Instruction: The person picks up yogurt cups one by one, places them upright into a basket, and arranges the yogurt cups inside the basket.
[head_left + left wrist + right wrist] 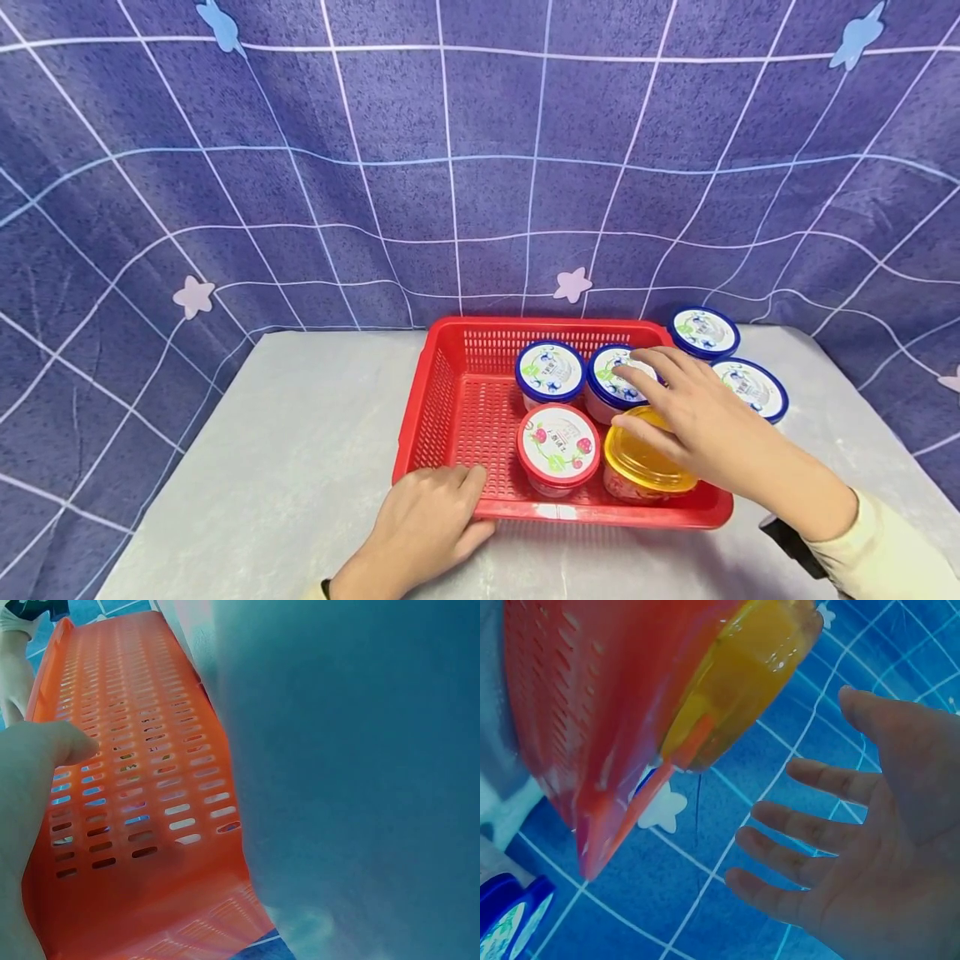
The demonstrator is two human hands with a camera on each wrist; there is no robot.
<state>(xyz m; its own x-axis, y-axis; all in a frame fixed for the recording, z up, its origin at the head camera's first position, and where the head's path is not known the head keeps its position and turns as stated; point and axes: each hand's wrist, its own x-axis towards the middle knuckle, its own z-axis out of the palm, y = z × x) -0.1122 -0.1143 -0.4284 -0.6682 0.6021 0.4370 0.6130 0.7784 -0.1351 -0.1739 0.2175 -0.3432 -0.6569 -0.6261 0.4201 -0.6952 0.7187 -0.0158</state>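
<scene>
Curtain: purple-blue grid curtain (487,200) backs the worktop's far edge, a hard stop behind my basket
Worktop: pale worktop (322,417), flat support under basket and loose tubs
Basket: red basket (517,510) sits by the worktop's far edge, about mid-width; can't tell if its near side is lifted
Right hand: mine (705,417), above the basket's near right corner, fingers spread, gripping nothing; right wrist view shows a gap to the yellow tub, so not bearing its weight
Left hand: mine (427,517), fingers hooked over the basket's near rim toward the near left corner, thumb outside, gripping the wall; reads as a brace against sliding
Yellow-lidded tub: (651,454) in the basket's near right corner, probably there because it's closest to my right arm; two walls should limit its drift
Red-lidded tub: (558,446) by the near edge, just left of yellow
Blue-lidded pair inside: one (551,371) behind red, other (603,367) behind yellow, partly under my fingertips, which block that lid
Blue-lidded pair outside: far one (703,332) just beside the basket's far right corner, nearer one (753,387) partly screened by my hand; right wall stands between them and the inside tubs
</scene>
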